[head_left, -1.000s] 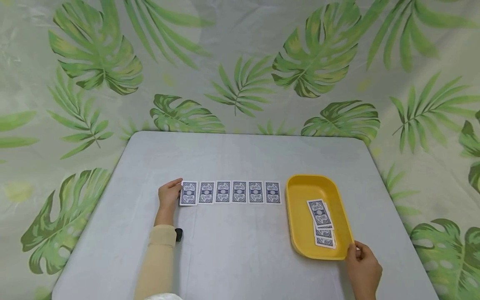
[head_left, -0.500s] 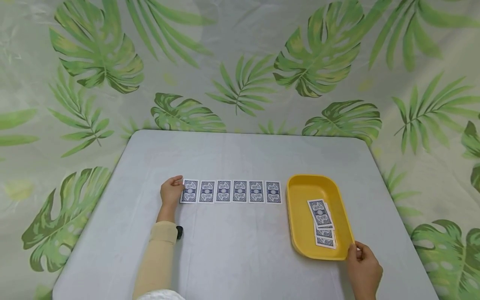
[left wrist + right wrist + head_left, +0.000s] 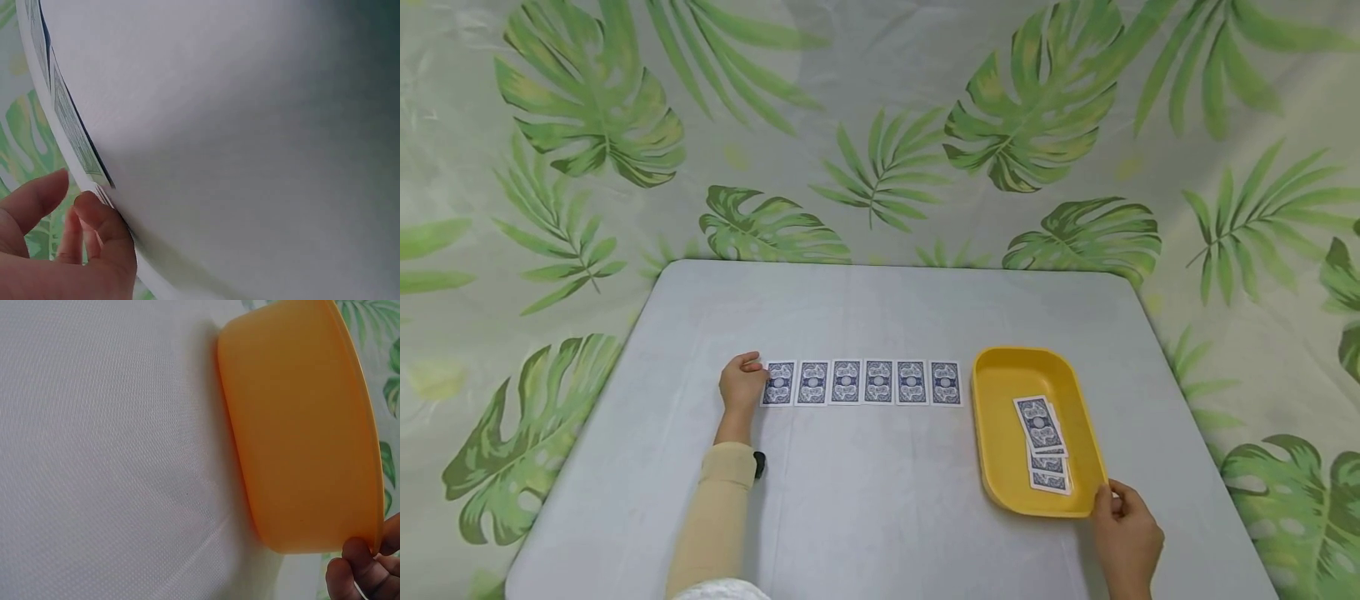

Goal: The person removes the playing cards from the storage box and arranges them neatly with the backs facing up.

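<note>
Several playing cards (image 3: pixel 879 382) lie face down with blue patterned backs, in a straight row across the table. At the row's left end, my left hand (image 3: pixel 742 385) touches the left edge of the leftmost card (image 3: pixel 781 383). In the left wrist view, a finger (image 3: pixel 103 215) meets the card's edge, and the thumb and fingers stand apart. My right hand (image 3: pixel 1127 533) pinches the near right corner of a yellow tray (image 3: pixel 1000 467), thumb and fingers on its rim. Inside the tray, several more face-down cards (image 3: pixel 1040 427) overlap in a loose pile.
A white cloth covers the table (image 3: pixel 880 500). Behind it hangs a leaf-patterned sheet (image 3: pixel 880 167), which also shows along both sides. The row's right end comes close to the tray's left wall.
The leftmost card has slid slightly away from me, level with the row. My left hand moved a little forward with it, fingers now lower on its edge. Right hand and tray stayed put.
</note>
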{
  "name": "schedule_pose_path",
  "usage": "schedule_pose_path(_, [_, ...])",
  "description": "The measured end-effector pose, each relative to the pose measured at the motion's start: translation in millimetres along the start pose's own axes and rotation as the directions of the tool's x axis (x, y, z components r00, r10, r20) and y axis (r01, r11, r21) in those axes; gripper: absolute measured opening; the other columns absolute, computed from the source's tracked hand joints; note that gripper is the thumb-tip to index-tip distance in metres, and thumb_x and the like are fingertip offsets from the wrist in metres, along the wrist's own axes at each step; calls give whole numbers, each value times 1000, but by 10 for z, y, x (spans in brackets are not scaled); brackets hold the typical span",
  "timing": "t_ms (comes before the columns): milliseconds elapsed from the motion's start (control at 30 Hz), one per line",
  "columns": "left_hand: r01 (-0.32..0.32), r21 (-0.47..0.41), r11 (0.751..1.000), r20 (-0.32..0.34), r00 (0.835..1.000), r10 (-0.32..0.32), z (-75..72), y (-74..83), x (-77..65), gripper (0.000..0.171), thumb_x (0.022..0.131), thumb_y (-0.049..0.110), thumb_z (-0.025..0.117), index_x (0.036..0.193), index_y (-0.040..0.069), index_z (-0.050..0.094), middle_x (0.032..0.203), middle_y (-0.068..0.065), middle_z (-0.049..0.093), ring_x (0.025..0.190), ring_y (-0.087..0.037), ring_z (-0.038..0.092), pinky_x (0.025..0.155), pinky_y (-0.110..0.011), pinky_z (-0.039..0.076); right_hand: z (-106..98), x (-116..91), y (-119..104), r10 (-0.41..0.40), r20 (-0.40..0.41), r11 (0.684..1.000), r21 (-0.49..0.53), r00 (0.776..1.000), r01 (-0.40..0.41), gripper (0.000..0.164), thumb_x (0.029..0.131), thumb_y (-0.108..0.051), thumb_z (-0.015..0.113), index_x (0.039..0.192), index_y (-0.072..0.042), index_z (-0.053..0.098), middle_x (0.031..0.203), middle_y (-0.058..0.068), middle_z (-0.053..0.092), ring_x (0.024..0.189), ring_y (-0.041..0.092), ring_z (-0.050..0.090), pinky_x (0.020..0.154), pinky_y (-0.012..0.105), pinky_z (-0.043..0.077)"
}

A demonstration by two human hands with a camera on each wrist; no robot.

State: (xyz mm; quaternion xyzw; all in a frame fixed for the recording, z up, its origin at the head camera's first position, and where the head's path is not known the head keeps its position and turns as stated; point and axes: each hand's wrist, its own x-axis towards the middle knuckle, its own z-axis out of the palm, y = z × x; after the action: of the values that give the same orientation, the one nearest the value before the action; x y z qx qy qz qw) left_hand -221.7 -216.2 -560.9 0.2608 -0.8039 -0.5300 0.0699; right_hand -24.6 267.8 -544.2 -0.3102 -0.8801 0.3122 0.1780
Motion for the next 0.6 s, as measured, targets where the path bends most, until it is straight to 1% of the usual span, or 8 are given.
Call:
schedule_pose_path(100, [-9,-32,999,34,999,10,63,37,-44,39,83,-4,63,122,-3,62,100,-18,64,96,-31,59,86,-37,45,-8,-1,8,-1,-3,1000,5,1000,1,29,94,-15,53,105,10,66,65,11,58,52,14,44,44,21,32])
schedule_pose_path(167, [-31,-71,997,84,996,37,145,77,-92,38,85,-3,65,123,-3,62,101,-18,64,95,-28,60,83,-33,46,-12,3,19,-5,-4,1000,6,1000,5,30,95,-15,53,105,10,66,65,11,58,51,13,44,44,21,32])
schedule_pose_path(233, [-66,-112,992,142,987,82,246,131,-161,37,86,-3,66,123,-3,62,100,-17,65,90,-23,60,79,-26,46,-16,8,29,-14,-6,1000,10,1000,14,30,94,-15,53,105,10,66,65,12,58,51,12,44,44,21,32])
schedule_pose_path(300, [-97,-157,983,187,974,126,365,219,-271,36,86,-3,67,122,-4,63,99,-17,65,85,-18,60,74,-20,46,-20,12,36,-28,-13,1000,13,1000,28,29,94,-14,54,104,9,66,65,11,59,51,11,43,44,21,31])
schedule_pose_path(400, [-134,-239,962,259,946,196,546,385,-482,36,85,-4,67,121,-5,63,97,-17,65,80,-13,59,70,-16,46,-26,10,33,-36,-17,999,16,999,37,28,94,-14,55,104,9,67,65,10,59,51,10,43,45,20,31])
schedule_pose_path(467, [-145,-288,947,309,921,235,671,518,-633,36,85,-4,67,121,-5,63,98,-17,65,81,-14,60,70,-18,47,-29,8,28,-38,-16,999,19,999,38,27,93,-14,56,103,8,67,65,10,59,51,9,43,46,20,30])
schedule_pose_path(500, [-153,-316,937,337,904,261,739,575,-693,36,86,-3,68,121,-5,63,98,-15,65,82,-15,60,72,-19,48,-30,7,27,-36,-14,999,18,999,36,27,94,-14,56,104,8,67,65,10,59,51,9,43,46,20,30])
schedule_pose_path(600, [-181,-349,919,417,849,326,926,763,-869,34,87,-1,68,120,-2,63,100,-14,65,85,-19,60,74,-22,49,-26,9,14,-31,-11,999,23,999,31,27,93,-14,56,104,8,67,66,11,60,53,9,43,48,19,30])
